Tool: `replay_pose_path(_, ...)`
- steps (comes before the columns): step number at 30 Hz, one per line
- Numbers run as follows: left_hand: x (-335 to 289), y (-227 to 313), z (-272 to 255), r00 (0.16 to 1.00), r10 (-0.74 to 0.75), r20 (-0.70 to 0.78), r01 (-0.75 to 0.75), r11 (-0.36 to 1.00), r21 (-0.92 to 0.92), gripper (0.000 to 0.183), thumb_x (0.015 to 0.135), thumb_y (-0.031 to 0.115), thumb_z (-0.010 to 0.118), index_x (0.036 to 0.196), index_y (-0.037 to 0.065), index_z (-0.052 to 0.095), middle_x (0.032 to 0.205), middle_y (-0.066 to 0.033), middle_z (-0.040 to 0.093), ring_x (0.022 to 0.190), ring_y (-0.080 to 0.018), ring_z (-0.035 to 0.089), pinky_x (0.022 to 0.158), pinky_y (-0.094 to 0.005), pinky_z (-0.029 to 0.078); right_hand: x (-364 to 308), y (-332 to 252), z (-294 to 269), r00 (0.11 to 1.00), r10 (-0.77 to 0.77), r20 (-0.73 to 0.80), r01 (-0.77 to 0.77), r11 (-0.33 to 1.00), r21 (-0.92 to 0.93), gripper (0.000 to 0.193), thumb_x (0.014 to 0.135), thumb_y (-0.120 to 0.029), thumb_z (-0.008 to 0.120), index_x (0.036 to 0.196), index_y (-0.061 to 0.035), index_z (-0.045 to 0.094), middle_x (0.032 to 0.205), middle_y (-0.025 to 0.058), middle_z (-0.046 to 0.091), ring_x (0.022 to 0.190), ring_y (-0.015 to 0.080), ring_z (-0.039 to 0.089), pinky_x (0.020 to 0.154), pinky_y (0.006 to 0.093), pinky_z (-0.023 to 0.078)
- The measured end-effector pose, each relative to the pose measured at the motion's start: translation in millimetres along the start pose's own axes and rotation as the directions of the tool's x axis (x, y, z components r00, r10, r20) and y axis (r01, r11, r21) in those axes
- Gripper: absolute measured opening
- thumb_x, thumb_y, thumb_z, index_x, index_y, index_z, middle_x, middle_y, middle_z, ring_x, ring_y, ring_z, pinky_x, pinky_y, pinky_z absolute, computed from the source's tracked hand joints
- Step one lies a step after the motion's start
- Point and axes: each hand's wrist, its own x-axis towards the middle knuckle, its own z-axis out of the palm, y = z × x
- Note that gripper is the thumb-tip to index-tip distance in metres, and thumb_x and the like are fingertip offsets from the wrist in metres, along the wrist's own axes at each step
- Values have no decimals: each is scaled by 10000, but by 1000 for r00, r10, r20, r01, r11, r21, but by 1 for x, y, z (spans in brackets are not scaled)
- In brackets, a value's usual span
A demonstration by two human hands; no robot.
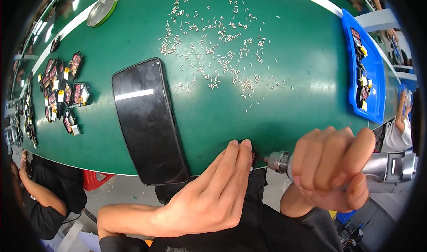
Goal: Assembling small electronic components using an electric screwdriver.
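My right hand [331, 167] is wrapped round a silver power screwdriver [386, 166]. Its tip points left toward the fingers of my left hand [213, 194]. Those fingers are pressed together at the table's near edge. Just behind them shows a sliver of a small dark piece [253, 158]; the rest of it is hidden, so I cannot make out its kind. A large black smartphone [149, 123] lies to the left of my left hand, with a streak of light across its screen. Beyond my hands, many tiny silvery screws [224, 63] are scattered over the green table [307, 74].
Several small black units with yellow and white tags [60, 90] lie in a cluster on the left. A blue tray [376, 87] at the right holds more such units. A round shallow green-rimmed tin [102, 11] stands far left. Another person's arm [42, 192] shows at the lower left.
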Motion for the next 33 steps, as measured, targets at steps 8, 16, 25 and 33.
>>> replay_pose_path(8, -1, 2, -6, 997, -83, -8, 82, 995, -52, 290, 671, 42, 595, 903, -122, 656, 1027, -233, 644, 966, -318, 622, 840, -328, 527, 9, 5, 9, 998, 35, 61, -30, 996, -86, 240, 845, -156, 604, 711, -78, 421, 499, -6, 475, 367, 109, 414, 406, 257, 398)
replay_pose_path(16, -5, 5, -10, 998, -67, -4, 67, 998, -3, 317, 701, 83, 587, 940, -118, 644, 1064, -222, 624, 1013, -310, 600, 905, -330, 490, 14, 8, -1, 981, 17, 191, -39, 993, 113, 197, 795, -91, 623, 695, -58, 458, 471, 10, 465, 365, 127, 427, 386, 261, 387)
replay_pose_path(25, -38, -39, -58, 913, -370, -175, 324, 915, -240, 413, 711, -30, 629, 1112, -102, 565, 1141, -233, 586, 1057, -367, 569, 900, -387, 483, -7, -6, -27, 983, -183, -9, 171, 895, 413, 141, 842, -61, 588, 779, -63, 462, 445, 9, 445, 308, 84, 409, 337, 229, 390)
replay_pose_path(33, -130, -189, -70, 689, -614, -385, 720, 638, 272, 326, 791, -64, 574, 1117, -69, 571, 1180, -207, 572, 1101, -363, 538, 952, -414, 434, -17, 19, -24, 976, 33, -215, 63, 903, 424, 131, 870, -100, 523, 832, -66, 402, 486, 6, 376, 374, 107, 372, 450, 264, 343)
